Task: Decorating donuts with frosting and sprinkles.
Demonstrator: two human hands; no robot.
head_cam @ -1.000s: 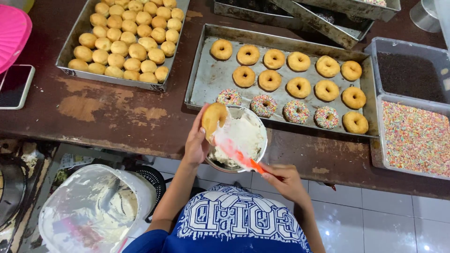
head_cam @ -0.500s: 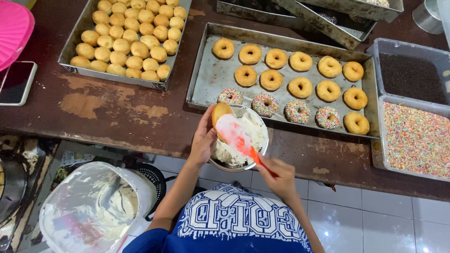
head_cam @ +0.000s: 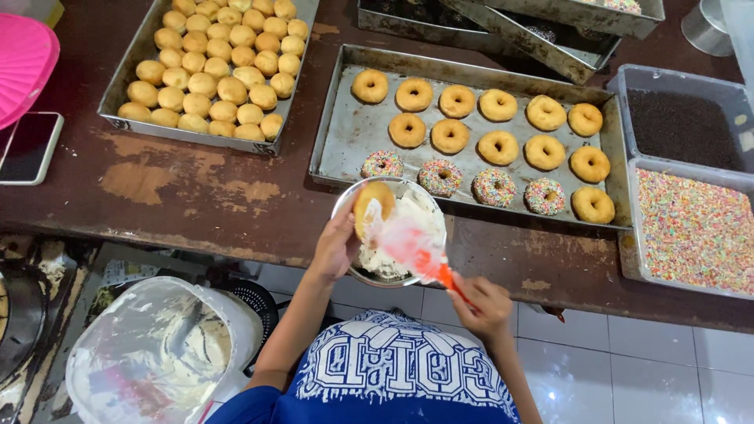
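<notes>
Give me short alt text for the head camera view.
A person's left hand holds a plain donut over a metal bowl of white cream while the right hand spreads with an orange spatula; donut trays sit behind.

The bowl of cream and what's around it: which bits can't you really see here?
Head view:
- Bowl: near side hidden by the left hand and doughnut.
- Spatula: blurred; handle end buried in the right hand.
- Sprinkle tub: cut off by the right edge.
- Stacked trays: cut off by the top edge.
</notes>
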